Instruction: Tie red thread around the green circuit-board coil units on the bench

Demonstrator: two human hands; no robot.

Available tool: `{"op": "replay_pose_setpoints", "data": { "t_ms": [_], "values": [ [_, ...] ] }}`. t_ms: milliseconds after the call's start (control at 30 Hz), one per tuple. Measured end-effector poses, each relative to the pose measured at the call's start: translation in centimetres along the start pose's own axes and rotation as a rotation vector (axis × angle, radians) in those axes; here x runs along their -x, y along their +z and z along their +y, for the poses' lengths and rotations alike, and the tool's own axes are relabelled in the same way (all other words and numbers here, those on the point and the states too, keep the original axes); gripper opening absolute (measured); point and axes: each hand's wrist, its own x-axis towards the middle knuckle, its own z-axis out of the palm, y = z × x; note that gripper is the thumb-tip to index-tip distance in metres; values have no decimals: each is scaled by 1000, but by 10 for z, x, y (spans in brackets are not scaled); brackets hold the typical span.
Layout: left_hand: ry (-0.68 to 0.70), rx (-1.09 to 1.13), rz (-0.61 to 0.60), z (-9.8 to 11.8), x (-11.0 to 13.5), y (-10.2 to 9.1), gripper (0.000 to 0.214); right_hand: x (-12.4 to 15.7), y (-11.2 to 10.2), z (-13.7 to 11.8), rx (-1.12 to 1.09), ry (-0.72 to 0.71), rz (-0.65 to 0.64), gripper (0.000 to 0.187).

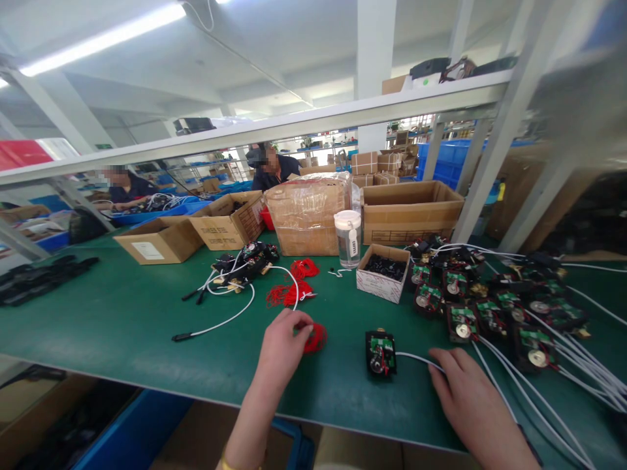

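Observation:
My left hand (287, 343) is closed, thumb and forefinger pinched together at the edge of a small bundle of thin red wire (317, 337). Its fingertips partly cover what they grip. To the right, a black housing (381, 354) with a green circuit board and a round metal part lies face up on the green table. A white cable (414, 356) runs from it under the fingers of my right hand (460, 385), which are curled over the cable. Two more red wire bundles (291, 294) lie beyond my left hand.
Several similar housings (463, 322) with white cables crowd the right side. More units (245, 264) lie back left. A small box of black parts (383, 273), a lidded bottle (347, 241) and a large carton (308, 215) stand behind. Two people sit across the bench under a shelf (294, 124).

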Motion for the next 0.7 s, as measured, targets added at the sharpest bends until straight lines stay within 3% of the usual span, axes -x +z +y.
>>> {"op": "replay_pose_setpoints", "data": {
  "t_ms": [100, 200, 533, 700],
  "values": [
    [-10, 26, 65, -2, -2, -10, 15, 0, 0, 0, 3, -1, 1, 25],
    [23, 30, 36, -1, -5, -15, 14, 0, -1, -1, -11, -1, -22, 24],
    [-6, 150, 85, -17, -1, -12, 11, 0, -6, -3, -38, 2, -18, 24],
    [-2, 160, 105, -12, 2, -27, 12, -3, -11, -6, -44, 11, -10, 24]
  ]
}}
